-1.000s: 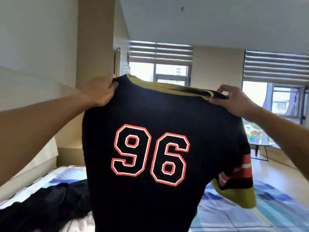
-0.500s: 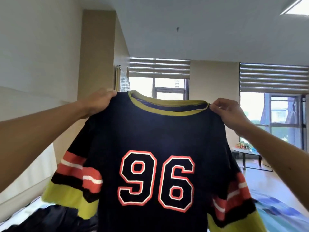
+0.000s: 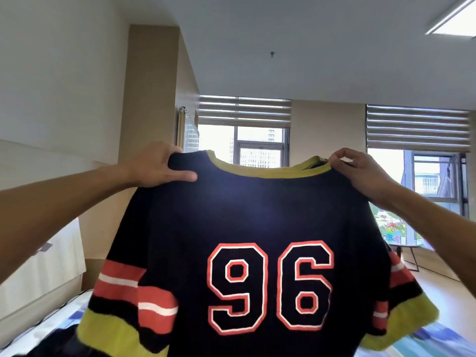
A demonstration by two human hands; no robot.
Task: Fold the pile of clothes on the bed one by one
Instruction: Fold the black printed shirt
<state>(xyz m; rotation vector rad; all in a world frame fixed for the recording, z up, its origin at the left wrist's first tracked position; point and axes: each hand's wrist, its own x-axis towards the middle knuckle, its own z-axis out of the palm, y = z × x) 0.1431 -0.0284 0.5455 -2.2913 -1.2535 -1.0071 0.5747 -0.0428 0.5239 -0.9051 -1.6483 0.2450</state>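
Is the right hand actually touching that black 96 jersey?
Touching. The head view shows the right hand pinching the jersey at its shoulder.

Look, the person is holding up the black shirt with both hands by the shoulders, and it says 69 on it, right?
Almost right, but the number is wrong: the black shirt says 96, not 69. The head view shows it plainly. The rest holds: the left hand and the right hand hold the shirt up by its shoulders.

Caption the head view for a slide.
Held up at the shoulders: black 96 jersey, gripped by left hand and right hand.
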